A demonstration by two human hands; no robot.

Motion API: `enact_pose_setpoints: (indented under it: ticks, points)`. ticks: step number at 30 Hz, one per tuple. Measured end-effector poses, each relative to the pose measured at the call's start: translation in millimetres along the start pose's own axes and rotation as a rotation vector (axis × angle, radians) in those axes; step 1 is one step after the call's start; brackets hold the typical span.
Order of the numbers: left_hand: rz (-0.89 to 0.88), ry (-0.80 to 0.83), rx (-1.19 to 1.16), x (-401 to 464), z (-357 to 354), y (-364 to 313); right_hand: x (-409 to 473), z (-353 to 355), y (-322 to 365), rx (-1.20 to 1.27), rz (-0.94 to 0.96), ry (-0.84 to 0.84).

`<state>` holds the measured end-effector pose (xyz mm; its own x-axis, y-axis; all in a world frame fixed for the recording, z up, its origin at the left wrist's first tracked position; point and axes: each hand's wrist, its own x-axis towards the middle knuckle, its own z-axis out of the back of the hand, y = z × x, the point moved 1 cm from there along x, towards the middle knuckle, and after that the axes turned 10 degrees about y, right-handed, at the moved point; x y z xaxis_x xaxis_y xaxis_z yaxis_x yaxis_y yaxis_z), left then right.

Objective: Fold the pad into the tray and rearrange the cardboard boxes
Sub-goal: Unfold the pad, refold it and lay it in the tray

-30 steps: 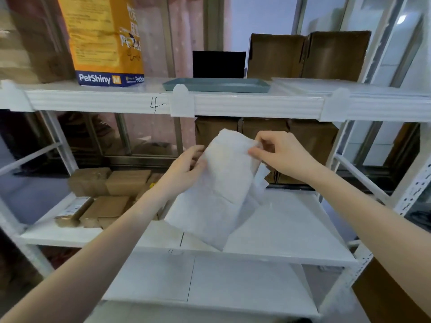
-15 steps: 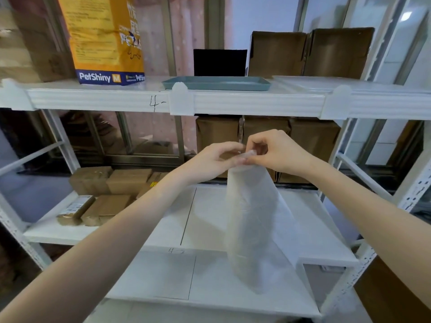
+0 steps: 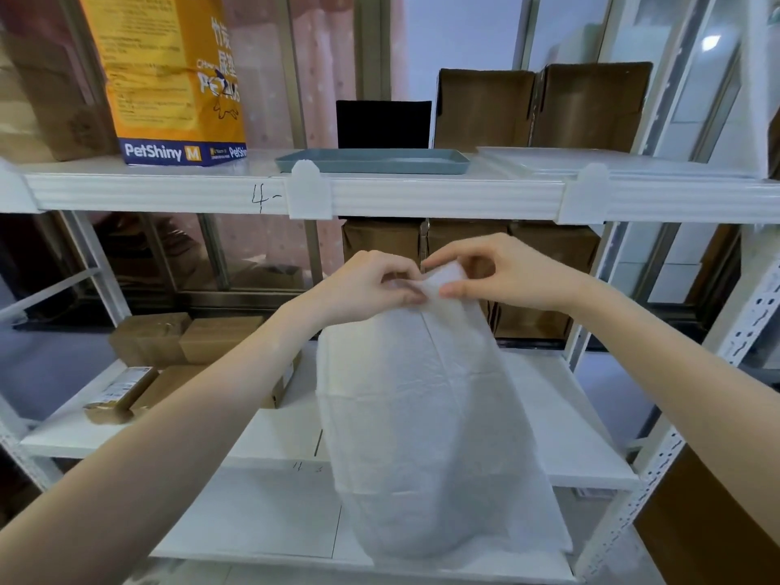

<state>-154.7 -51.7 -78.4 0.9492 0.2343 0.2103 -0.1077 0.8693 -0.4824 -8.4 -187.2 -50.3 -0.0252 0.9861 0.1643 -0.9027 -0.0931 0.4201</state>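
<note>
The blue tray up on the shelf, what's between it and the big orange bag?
Nothing. In the head view, only bare white shelf lies between the blue tray and the orange bag.

Looked like a stockroom: white metal shelving (image 3: 422, 196), stacked cardboard boxes (image 3: 540, 107), a PetShiny bag (image 3: 169, 78), handwritten shelf numbering.
</note>
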Motion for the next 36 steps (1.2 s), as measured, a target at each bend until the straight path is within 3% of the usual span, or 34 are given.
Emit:
enact_pose_setpoints:
  ticks: [9,16,20,30,36]
  points:
    - [0.058,0.118,0.034,-6,12,-4,13,-3,4,-0.228,0.039,0.13]
    - [0.044,0.12,0.06,-14,25,3,15,-3,21,0.041,0.115,0.031]
    - [0.011,0.05,0.08,-16,39,9,20,-7,23,0.047,0.103,0.057]
    - [0.115,-0.038,0.429,-15,52,33,31,6,-11,-0.512,-0.133,0.125]
    - [0.106,-0.194,0.673,-13,57,37,35,19,-31,-0.776,-0.24,0.133]
